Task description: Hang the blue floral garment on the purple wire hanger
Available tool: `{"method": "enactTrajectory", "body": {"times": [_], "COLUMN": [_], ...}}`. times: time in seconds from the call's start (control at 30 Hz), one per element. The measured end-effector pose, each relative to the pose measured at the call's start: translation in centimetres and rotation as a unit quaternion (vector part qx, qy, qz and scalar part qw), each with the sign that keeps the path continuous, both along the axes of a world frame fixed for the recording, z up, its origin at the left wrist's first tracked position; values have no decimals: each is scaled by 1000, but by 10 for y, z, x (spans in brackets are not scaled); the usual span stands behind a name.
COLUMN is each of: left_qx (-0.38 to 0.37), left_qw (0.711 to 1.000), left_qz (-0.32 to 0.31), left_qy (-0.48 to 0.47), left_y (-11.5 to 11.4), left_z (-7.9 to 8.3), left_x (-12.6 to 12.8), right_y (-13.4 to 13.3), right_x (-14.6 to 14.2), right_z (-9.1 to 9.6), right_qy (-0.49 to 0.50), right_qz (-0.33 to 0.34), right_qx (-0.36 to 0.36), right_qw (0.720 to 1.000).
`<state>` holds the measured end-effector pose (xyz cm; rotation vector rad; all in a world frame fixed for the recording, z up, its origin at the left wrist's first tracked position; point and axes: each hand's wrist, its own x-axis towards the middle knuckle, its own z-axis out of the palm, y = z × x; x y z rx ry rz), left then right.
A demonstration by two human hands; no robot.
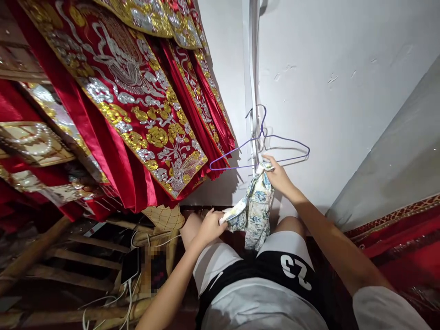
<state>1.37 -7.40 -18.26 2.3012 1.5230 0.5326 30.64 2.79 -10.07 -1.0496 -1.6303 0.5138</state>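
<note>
Floral garment [256, 208]: held in front of the knees, close to the white wall [326, 68], hanging in loose folds between both hands. Printed in blue and yellow on a pale ground. Upper edge raised to the lower bar of the purple wire hanger [299, 143]; lower edge drooping between the thighs, just above the black-and-white shorts [295, 270] marked 23.

Right hand [278, 176]: closed around the top edge of the garment, fingers curled, right at the hanger's lower bar. Contact with the wire not determinable.

Left hand [211, 227]: lower and nearer the body, gripping a side edge of the same garment, fingers folded over the cloth.

Hanger: hooked beside the white pipe [253, 55] running up the wall, tilted, left tip close to the hem of the red embroidered drapes [130, 91].

Clearance: bare wall to the right of the hanger, open as far as the grey panel [395, 156]. Tight on the left, with the drapes' gold-and-silver borders overhanging and ending just beside the hanger's left tip. Below the drapes, a bamboo frame [85, 256] carrying a phone [129, 265] and white cables, close to the left forearm. Red patterned cloth [405, 247] along the lower right, under the right arm.
</note>
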Motion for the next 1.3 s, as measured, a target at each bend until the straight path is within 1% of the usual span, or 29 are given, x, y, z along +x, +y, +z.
{"method": "enactTrajectory", "body": {"times": [0.03,0.1,0.13,0.2,0.27,0.37,0.47,0.53,0.6,0.7,0.77,0.83,0.87,0.93,1.0,1.03,1.1,1.2,1.23,1.3], "left_qx": [-4,5,21,68,111,151,211,252,272,276,272,253,240,220,216,214,206,180,174,164], "left_qw": [1000,1000,999,997,992,987,977,967,960,955,955,959,961,965,966,966,967,972,973,974], "left_qz": [-6,-7,2,25,29,5,-17,-37,-58,-87,-89,-82,-81,-87,-99,-105,-110,-98,-93,-92], "left_qy": [12,25,28,36,48,60,31,-7,-41,-63,-79,-102,-111,-114,-106,-102,-97,-110,-118,-126], "left_y": [0,1,2,5,12,27,39,43,45,49,53,57,58,58,55,53,51,52,52,53], "left_z": [-3,-6,-5,6,26,64,101,122,140,157,164,167,168,169,170,171,173,175,175,174], "left_x": [-2,-5,-6,-10,-14,-18,-17,-10,2,25,35,38,37,32,27,25,23,22,22,22], "right_y": [4,6,3,-7,-17,-29,-36,-40,-46,-56,-63,-68,-71,-72,-70,-68,-60,-48,-45,-40], "right_x": [4,13,18,27,35,44,49,46,39,21,14,15,20,39,65,80,106,131,133,133], "right_z": [-7,-17,-20,-21,-17,-8,-1,0,-2,-6,-9,-11,-11,-8,2,9,25,46,50,54], "right_qy": [-13,-17,-9,14,19,4,-6,-2,9,25,23,24,38,91,133,135,102,32,25,46], "right_qz": [1,-11,-23,-46,-53,-48,-50,-43,-17,37,55,44,21,-58,-140,-166,-169,-115,-117,-164], "right_qx": [-17,-23,-14,11,21,11,11,10,-4,-35,-38,-22,-4,48,87,91,65,-14,-19,23], "right_qw": [1000,1000,1000,999,998,999,999,999,1000,998,997,998,999,993,977,973,978,993,993,985]}}
